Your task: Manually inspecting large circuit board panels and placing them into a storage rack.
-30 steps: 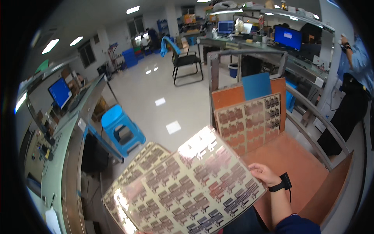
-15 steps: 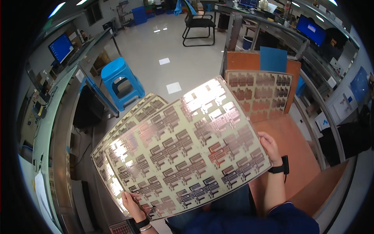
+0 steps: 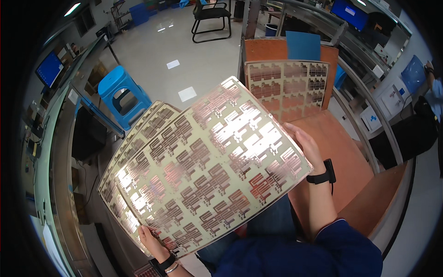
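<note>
Sheets [image 3: 203, 171] now nearer, tilted, between left grip [image 3: 150, 240] and right grip [image 3: 304, 145], both clasping edges.

Blue-lit monitor [image 3: 49, 69] far left (another [image 3: 349, 11] top right)

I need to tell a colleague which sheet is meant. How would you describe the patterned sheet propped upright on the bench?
Find the orange-brown bench top on the person's right. At its far end, against an orange board, leans a pale sheet of copper circuit patterns. Unlike the sheets held in the left hand and right hand, no hand touches it.
</note>
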The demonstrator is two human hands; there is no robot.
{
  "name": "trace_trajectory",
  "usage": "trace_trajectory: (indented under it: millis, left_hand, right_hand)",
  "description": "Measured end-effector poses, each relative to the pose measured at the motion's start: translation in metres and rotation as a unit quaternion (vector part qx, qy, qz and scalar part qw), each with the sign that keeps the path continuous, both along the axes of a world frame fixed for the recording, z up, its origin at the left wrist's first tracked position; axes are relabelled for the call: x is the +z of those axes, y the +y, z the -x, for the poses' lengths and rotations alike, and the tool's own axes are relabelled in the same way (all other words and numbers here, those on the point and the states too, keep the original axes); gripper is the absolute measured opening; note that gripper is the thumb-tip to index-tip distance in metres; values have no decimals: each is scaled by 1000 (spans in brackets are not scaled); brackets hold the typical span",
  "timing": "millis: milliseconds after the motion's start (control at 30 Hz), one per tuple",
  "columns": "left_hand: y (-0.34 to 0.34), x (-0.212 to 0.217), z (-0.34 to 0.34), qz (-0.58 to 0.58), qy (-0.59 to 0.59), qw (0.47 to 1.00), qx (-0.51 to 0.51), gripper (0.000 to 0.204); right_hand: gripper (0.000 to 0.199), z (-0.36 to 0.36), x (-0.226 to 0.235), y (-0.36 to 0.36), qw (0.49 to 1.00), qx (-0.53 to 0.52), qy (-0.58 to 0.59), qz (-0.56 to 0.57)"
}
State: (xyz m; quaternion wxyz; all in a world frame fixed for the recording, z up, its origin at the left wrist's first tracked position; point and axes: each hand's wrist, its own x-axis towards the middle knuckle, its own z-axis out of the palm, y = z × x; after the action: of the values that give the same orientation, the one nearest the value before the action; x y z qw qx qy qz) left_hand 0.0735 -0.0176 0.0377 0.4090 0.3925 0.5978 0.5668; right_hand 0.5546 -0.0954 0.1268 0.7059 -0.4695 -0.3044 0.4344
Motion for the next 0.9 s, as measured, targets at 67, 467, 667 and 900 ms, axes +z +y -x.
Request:
trace_trajectory:
  millis: [67, 467, 667, 900]
  left_hand:
    - [-1, 2, -2, 7, -7, 1000, -2, 29]
    - [-3, 14, 10, 22, -169, 985, -40, 19]
    - [1, 47, -4, 20, -224, 973, -54, 21]
    - [10, 57, -10, -8, -262, 964, -43, 18]
  right_hand:
    - [38, -1, 1, -1, 1000, 12, -4, 12]
    - [41, -13, -3, -11, 995, 8, -94, 30]
    - [40, -24, -7, -8, 978, -42, -170, 110]
    - [34, -32, -18, -3, 984, -55, -156, 62]
